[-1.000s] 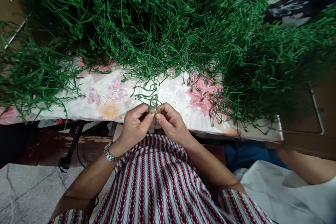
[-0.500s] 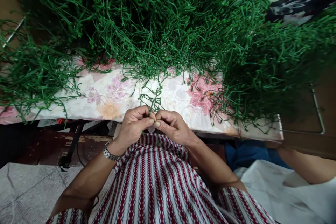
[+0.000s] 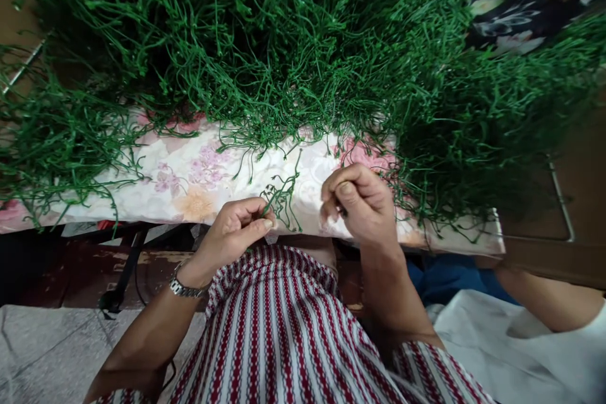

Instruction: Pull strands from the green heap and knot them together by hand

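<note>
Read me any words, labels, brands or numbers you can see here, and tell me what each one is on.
No readable text anywhere.
Floral cloth: printed flowers, no lettering visible.
Dark floral fabric: pattern only.
Green stems: no tag or label seen.
Metal wristband: too small to read any marking.
Dark red wood: faint marks, unreadable.

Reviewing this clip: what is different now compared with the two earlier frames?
The right hand has come away from the left hand, moving right and forward over the floral cloth, and has let go of the green sprig. Whether its curled fingers hold anything is unclear. The left hand still pinches the sprig. The big heap of green stems looks unchanged.
</note>
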`<state>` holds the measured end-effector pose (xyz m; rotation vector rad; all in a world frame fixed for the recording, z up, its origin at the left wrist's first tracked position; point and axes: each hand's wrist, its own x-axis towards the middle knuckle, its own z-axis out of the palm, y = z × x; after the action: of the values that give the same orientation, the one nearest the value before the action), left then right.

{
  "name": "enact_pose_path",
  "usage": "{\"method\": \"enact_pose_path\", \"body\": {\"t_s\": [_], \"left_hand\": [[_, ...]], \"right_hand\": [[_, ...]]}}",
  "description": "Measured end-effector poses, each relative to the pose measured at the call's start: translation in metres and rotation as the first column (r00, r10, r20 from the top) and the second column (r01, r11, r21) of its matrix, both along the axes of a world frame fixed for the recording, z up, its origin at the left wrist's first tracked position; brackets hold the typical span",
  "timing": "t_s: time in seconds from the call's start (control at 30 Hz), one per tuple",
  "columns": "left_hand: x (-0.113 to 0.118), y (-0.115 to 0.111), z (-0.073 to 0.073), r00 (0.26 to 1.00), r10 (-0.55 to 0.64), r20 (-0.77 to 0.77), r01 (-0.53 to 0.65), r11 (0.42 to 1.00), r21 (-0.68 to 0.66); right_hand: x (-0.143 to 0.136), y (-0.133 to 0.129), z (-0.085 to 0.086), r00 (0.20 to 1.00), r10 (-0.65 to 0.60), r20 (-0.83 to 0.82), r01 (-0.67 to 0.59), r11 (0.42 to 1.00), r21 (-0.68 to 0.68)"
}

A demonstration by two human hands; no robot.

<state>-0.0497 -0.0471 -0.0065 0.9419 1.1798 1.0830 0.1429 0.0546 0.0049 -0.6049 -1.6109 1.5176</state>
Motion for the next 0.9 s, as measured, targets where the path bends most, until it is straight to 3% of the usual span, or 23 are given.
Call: {"method": "enact_pose_path", "body": {"t_s": [0.07, 0.13, 0.2, 0.3, 0.4, 0.47, 0.53, 0.63, 0.7, 0.83, 0.9], "left_hand": [[-0.004, -0.001, 0.001, 0.998, -0.040, -0.048, 0.040, 0.999, 0.006], [-0.006, -0.001, -0.001, 0.994, -0.085, -0.068, 0.086, 0.996, 0.010], [-0.008, -0.001, -0.003, 0.990, -0.130, -0.058, 0.132, 0.991, 0.019], [-0.008, -0.002, -0.004, 0.983, -0.176, -0.042, 0.178, 0.983, 0.036], [-0.009, -0.004, -0.001, 0.975, -0.208, -0.077, 0.211, 0.977, 0.038], [-0.012, -0.006, 0.004, 0.964, -0.211, -0.161, 0.221, 0.974, 0.042], [-0.016, -0.007, 0.012, 0.941, -0.141, -0.309, 0.172, 0.982, 0.077], [-0.020, -0.007, 0.026, 0.846, 0.114, -0.521, 0.013, 0.972, 0.234], [-0.016, -0.003, 0.036, 0.754, 0.242, -0.610, -0.028, 0.941, 0.338], [0.002, 0.011, 0.044, 0.548, 0.229, -0.804, 0.152, 0.918, 0.365], [0.010, 0.017, 0.040, 0.516, 0.187, -0.836, 0.220, 0.914, 0.341]], "right_hand": [[0.006, 0.008, 0.002, 0.994, -0.104, 0.038, 0.101, 0.991, 0.086], [0.009, 0.013, 0.005, 0.977, -0.154, 0.147, 0.110, 0.957, 0.267], [0.007, 0.014, 0.008, 0.953, -0.148, 0.264, 0.011, 0.889, 0.458], [-0.002, 0.013, 0.009, 0.922, -0.131, 0.364, -0.154, 0.739, 0.656], [-0.009, 0.012, 0.006, 0.907, -0.188, 0.378, -0.194, 0.609, 0.769], [-0.010, 0.012, 0.004, 0.902, -0.219, 0.372, -0.195, 0.561, 0.804], [-0.008, 0.011, 0.003, 0.889, -0.249, 0.383, -0.203, 0.536, 0.820], [-0.005, 0.009, 0.005, 0.848, -0.311, 0.429, -0.240, 0.497, 0.834], [-0.006, 0.007, 0.008, 0.824, -0.349, 0.446, -0.268, 0.452, 0.851], [-0.012, 0.001, 0.012, 0.793, -0.406, 0.455, -0.309, 0.377, 0.873], [-0.015, -0.001, 0.012, 0.783, -0.408, 0.470, -0.330, 0.368, 0.869]]}}
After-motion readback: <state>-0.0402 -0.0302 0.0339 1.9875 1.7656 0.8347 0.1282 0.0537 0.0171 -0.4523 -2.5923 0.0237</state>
